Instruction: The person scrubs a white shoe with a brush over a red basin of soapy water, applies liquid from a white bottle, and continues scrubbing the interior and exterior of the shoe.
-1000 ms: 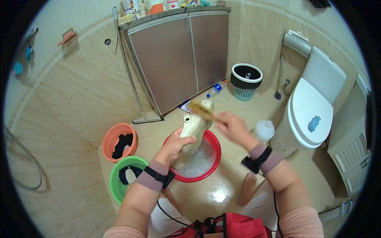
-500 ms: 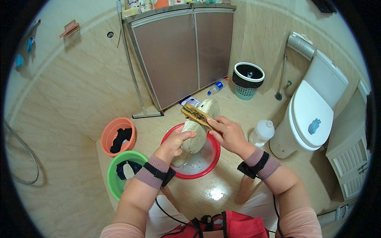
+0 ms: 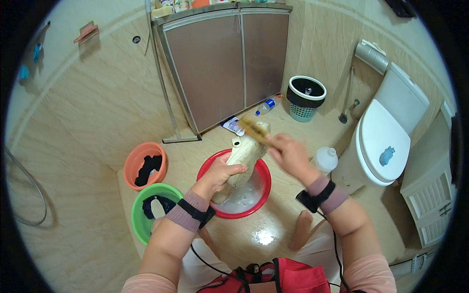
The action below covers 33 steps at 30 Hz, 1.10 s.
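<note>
My left hand (image 3: pixel 221 172) grips a cream shoe (image 3: pixel 243 154) with a round black-centred stud on its side. The shoe is held tilted above a red basin (image 3: pixel 266 190) of cloudy, foamy water. My right hand (image 3: pixel 291 154) is closed around the handle of a yellowish wooden scrub brush (image 3: pixel 254 130), blurred by motion. The brush head lies over the far end of the shoe; whether its bristles touch is unclear. Beneath my left hand, a beige shape (image 3: pixel 223 194) shows in the basin, too covered to name.
To the left stand a green basin (image 3: pixel 138 222) with dark cloth and a pale flat piece, and an orange basin (image 3: pixel 129 171) with black cloth. A white jug (image 3: pixel 325 160), a toilet (image 3: pixel 383 141) and a waste bin (image 3: pixel 302 112) are at right. A squeegee (image 3: pixel 181 140) leans near the cabinet (image 3: pixel 210 68).
The shoe has been turned, so its studded side now shows. My right hand has moved slightly right, and the brush has swung up and right.
</note>
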Motion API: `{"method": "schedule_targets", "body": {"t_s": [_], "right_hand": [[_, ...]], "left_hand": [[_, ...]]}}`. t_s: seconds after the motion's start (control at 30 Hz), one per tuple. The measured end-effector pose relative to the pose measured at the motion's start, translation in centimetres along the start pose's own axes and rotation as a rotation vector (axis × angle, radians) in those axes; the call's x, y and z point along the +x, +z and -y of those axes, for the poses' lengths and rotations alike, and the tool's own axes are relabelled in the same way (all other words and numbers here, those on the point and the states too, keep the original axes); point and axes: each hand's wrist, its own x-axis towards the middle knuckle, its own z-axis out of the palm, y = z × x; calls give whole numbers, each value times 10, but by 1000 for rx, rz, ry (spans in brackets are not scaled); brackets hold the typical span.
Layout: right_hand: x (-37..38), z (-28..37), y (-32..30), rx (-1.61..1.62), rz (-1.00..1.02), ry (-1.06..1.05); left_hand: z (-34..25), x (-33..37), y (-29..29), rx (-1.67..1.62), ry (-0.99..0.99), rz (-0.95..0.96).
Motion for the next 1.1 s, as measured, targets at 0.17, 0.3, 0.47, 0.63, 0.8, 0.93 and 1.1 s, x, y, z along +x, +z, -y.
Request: {"method": "schedule_targets", "body": {"t_s": [0.17, 0.3, 0.47, 0.63, 0.8, 0.93, 1.1], "right_hand": [[4, -29, -5, 82, -99, -60], [3, -4, -4, 104, -63, 48], [11, -50, -8, 89, -112, 135], [2, 17, -6, 207, 15, 24], [12, -45, -5, 65, -127, 153], [-1, 12, -3, 166, -47, -46], [8, -30, -9, 41, -133, 59]], "left_hand": [[-9, -1, 8, 395, 94, -69], [-5, -5, 1, 520, 143, -92], [-7, 3, 3, 670, 139, -81], [-1, -4, -12, 690, 192, -114], [-8, 0, 1, 693, 161, -73], [-10, -5, -1, 633, 141, -119], [-7, 0, 4, 620, 122, -91]]}}
